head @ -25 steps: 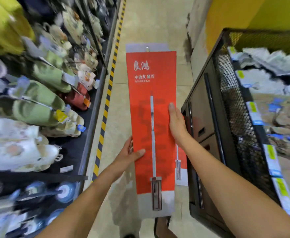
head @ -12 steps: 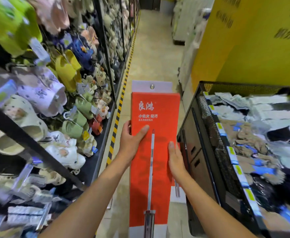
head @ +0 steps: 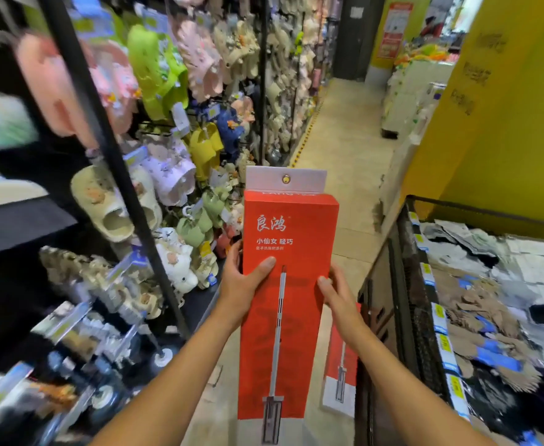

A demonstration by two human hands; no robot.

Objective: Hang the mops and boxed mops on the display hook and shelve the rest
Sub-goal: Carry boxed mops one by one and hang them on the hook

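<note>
The left hand [head: 244,286] and right hand [head: 335,296] both hold the red mop box [head: 290,226] upright for hanging, so next I think its top hole [head: 285,179] must slide onto a hook

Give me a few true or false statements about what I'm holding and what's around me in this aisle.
1. The left hand and right hand hold the red boxed mop upright. True.
2. Its white hang tab sits on a display hook. False: the tab is free, with nothing through its eyelet.
3. A second boxed mop stands lower right, behind the held one. True.
4. The left racks carry bottles. False: they carry slippers.
</note>
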